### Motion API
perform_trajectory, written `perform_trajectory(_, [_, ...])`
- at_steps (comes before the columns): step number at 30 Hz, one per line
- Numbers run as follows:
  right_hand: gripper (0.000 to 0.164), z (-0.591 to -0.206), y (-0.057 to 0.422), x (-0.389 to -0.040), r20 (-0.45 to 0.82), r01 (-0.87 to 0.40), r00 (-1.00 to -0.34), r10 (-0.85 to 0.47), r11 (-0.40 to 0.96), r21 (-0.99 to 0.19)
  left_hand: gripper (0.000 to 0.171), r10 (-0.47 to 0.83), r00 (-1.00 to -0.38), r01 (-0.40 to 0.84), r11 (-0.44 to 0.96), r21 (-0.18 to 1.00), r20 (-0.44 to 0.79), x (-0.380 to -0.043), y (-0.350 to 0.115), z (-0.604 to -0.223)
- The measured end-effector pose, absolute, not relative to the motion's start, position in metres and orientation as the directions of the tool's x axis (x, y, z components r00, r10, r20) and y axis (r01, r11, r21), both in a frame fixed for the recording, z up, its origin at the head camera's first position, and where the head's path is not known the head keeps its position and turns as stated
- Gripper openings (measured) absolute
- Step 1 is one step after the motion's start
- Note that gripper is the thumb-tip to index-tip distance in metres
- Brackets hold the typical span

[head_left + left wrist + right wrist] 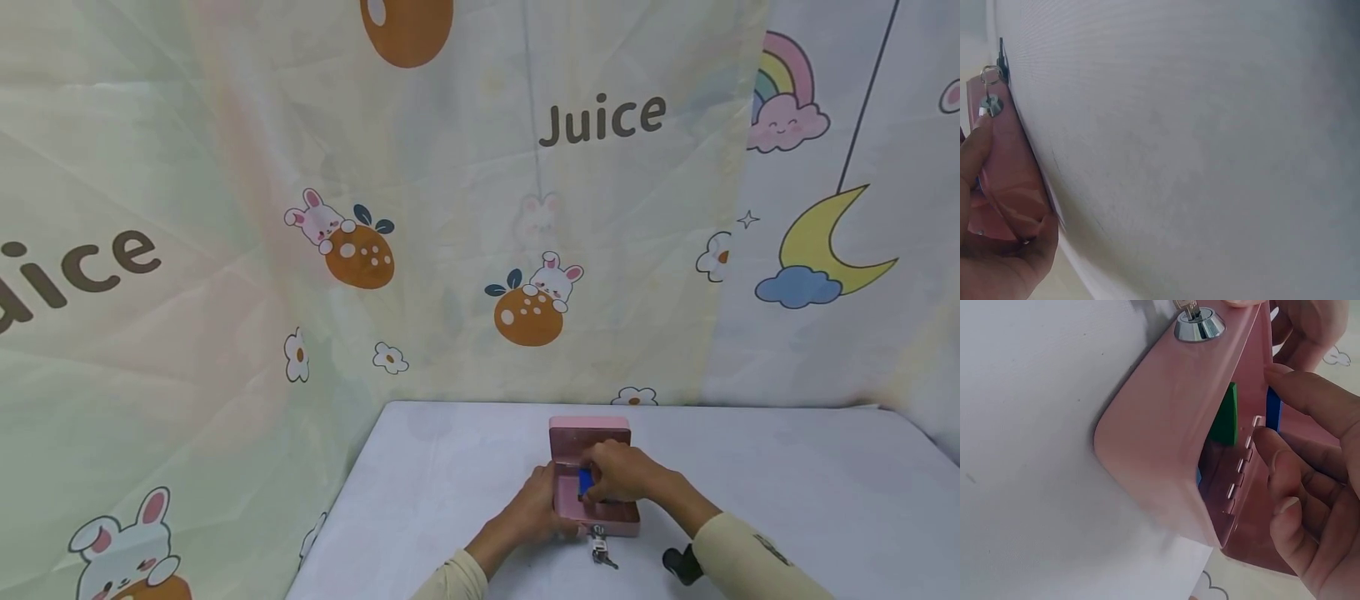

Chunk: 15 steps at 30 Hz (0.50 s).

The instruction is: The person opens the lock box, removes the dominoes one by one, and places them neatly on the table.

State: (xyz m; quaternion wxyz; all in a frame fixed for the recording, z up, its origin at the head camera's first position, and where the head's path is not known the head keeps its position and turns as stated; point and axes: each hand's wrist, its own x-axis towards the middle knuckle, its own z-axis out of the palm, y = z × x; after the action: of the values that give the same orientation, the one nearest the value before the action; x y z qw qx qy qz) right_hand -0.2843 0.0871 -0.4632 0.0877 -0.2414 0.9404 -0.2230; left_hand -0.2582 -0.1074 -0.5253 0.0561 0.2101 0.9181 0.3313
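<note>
Pink box point(621, 528), one, left hand point(534, 507) gripping it, right hand point(619, 472) pinching one blue piece point(1274, 409)

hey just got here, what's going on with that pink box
A person is working at an open pink box on a white table. The left hand steadies the box's side, while the right hand pinches a blue piece at the opening. A green piece is inside the box. A key sits in the front lock. Whether the blue piece is going in or coming out isn't clear.
</note>
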Motion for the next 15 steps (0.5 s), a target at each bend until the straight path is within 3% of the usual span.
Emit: perform_trajectory(15, [0.035, -0.459, 0.099, -0.284, -0.064, -0.436, -0.851, -0.521, 0.768, -0.469, 0.101, 0.386, -0.922, 0.296, 0.709, 0.64, -0.001, -0.258, -0.107, -0.526])
